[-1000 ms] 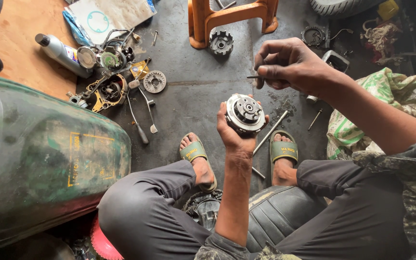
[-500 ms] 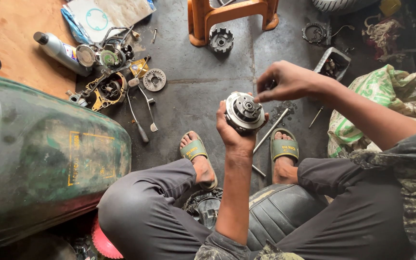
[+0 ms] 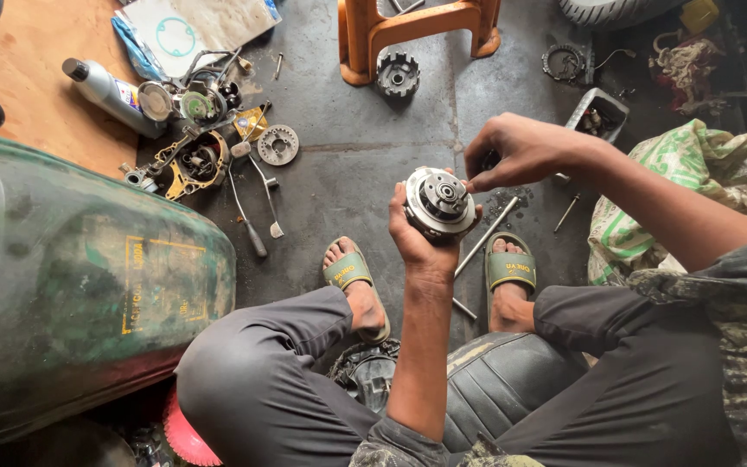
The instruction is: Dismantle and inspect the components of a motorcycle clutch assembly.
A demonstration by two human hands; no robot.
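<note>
1. While cupped from below in the left hand [image 3: 415, 240], fingers wrapped round its rim, the round metal clutch assembly [image 3: 439, 203] sits raised at centre frame, face up.
2. At 2 o'clock of it, right hand [image 3: 516, 151] pinched shut at the rim; whether on a small part, cannot tell.
3. Best kept level and gripped firmly, fingertip work slow.
4. Below, at 4 o'clock, long rod [image 3: 486, 238] by the sandalled foot [image 3: 508, 272]; at 10 o'clock, scattered engine parts [image 3: 196, 156].

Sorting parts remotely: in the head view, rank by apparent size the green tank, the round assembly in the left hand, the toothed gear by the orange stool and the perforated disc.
1. green tank
2. round assembly, though nearer the camera
3. toothed gear and perforated disc: alike, not ranked
</note>
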